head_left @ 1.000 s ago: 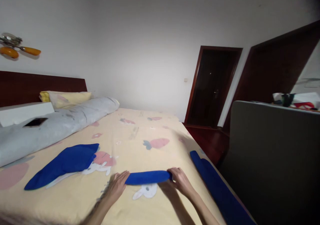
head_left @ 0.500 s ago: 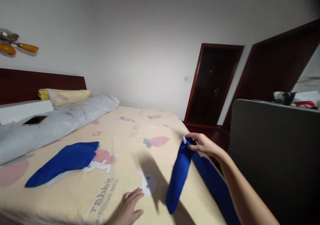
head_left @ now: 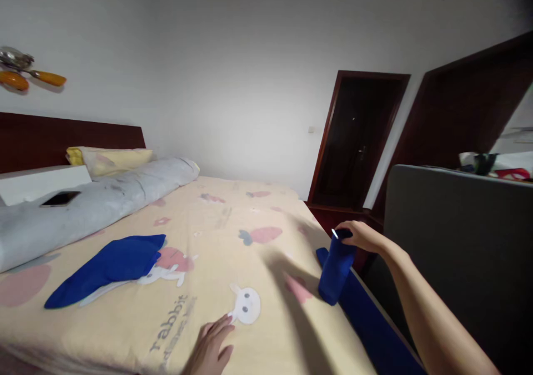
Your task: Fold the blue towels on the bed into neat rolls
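- Blue cloth piece (head_left: 333,272), one, above the right edge of the bed (head_left: 216,219); long axis near upright, top tilted rightward, lower end pointing down and slightly left (whether it touches the sheet, I cannot tell).
- My right hand (head_left: 363,235), fingers closed on its upper end, beside a small white tag (head_left: 335,233).
- My left hand (head_left: 211,346), empty, fingers open and parted near a printed rabbit face.
- Long blue cloth (head_left: 375,322), along the bed's right edge, partly hidden by the held piece.
- Flat blue cloth (head_left: 109,267), to the left, narrow end toward me.
- Grey panel (head_left: 449,253), tall, standing right of the bed, behind my right forearm.
- Grey bolster (head_left: 125,197), carrying a phone (head_left: 60,198), beside a white box (head_left: 44,184).
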A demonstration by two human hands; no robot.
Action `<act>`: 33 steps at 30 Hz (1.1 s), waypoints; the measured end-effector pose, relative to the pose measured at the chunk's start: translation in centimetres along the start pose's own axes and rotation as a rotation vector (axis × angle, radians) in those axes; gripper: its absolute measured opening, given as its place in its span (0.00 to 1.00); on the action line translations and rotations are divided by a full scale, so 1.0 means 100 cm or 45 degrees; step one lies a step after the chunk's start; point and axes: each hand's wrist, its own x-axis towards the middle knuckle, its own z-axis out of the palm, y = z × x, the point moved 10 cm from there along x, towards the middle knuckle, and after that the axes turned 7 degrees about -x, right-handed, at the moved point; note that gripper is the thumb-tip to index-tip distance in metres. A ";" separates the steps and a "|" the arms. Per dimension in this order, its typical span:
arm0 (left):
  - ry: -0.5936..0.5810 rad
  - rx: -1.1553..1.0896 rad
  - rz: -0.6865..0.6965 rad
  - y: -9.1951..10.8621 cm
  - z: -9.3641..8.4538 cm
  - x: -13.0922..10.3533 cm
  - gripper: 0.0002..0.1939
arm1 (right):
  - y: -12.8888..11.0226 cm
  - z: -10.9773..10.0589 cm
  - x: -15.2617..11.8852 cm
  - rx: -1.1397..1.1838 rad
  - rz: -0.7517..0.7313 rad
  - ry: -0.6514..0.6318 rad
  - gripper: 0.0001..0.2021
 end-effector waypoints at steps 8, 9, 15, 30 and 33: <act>0.047 0.025 0.043 -0.002 0.001 0.001 0.24 | 0.010 -0.034 0.007 -0.300 0.137 0.403 0.17; 0.048 0.024 0.052 -0.002 0.001 0.001 0.24 | 0.005 -0.039 0.002 -0.357 0.122 0.495 0.16; 0.084 0.066 0.072 0.000 -0.002 0.000 0.23 | -0.043 0.022 -0.076 -0.594 -0.160 0.674 0.18; 0.126 0.047 0.094 0.008 -0.010 -0.004 0.21 | -0.056 0.214 -0.255 -0.376 0.041 0.673 0.20; 0.182 -0.041 0.077 0.003 -0.011 -0.007 0.20 | -0.059 0.201 -0.250 -0.398 0.169 0.699 0.17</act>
